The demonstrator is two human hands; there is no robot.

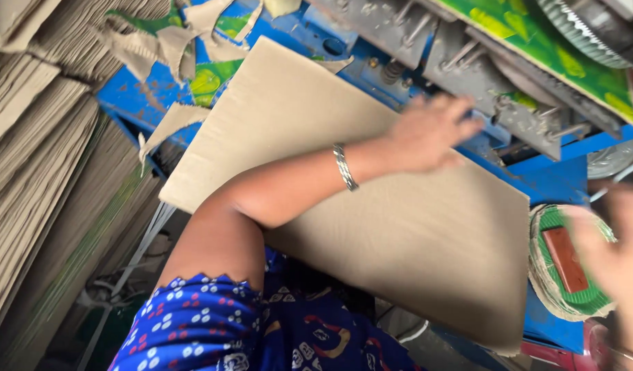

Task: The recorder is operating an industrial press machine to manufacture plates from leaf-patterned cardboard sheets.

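Head view: left hand point(430, 134), fingers spread, presses flat brown cardboard sheet point(371, 220) toward blue press machine point(536, 172); blurred right hand point(615, 254), grip unclear, nears green-faced paper plate stack point(567, 264).

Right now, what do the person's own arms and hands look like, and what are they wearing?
The left arm is bare from below the shoulder, with a twisted silver metal bangle at the wrist. Its short sleeve is deep blue with white and red dot clusters and a zigzag edge. The left hand shows no rings. The right hand is motion-blurred; a thin bangle at its wrist is barely visible.
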